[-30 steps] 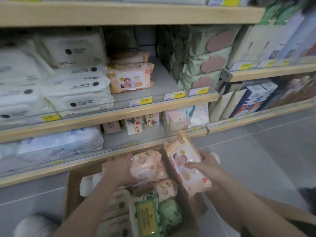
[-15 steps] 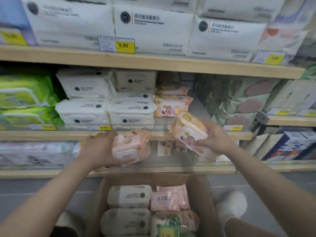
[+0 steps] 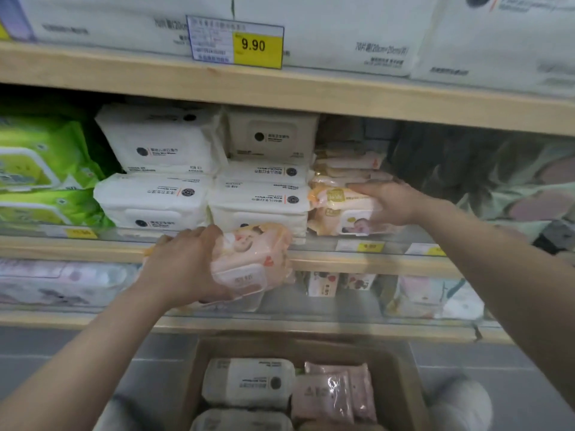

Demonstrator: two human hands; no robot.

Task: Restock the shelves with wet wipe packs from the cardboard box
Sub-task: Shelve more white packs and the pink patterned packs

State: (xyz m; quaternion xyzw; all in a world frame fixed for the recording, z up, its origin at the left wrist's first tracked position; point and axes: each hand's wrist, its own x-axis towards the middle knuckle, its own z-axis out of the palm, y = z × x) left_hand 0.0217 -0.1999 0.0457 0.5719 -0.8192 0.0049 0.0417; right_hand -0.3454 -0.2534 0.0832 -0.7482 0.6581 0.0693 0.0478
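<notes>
Middle shelf [image 3: 311, 262] is crowded: green packs [image 3: 46, 169] far left, four white packs [image 3: 161, 141] in two stacks beside them, then a pink stack [image 3: 348, 169] squeezed against the right white stack, and grey-green packs [image 3: 497, 181] further right behind glare. A 9.90 price tag [image 3: 236, 42] hangs on the shelf above. Right hand [image 3: 392, 203] is at the pink stack, fingers curled over a pink pack [image 3: 342, 200] lying on the stack's front pack. Left hand [image 3: 183, 265] grips a second pink pack [image 3: 249, 259] in front of the shelf edge, thumb on top, fingers underneath. Down below, the box [image 3: 401, 384] shows three white packs and two pink ones, partly cut off
</notes>
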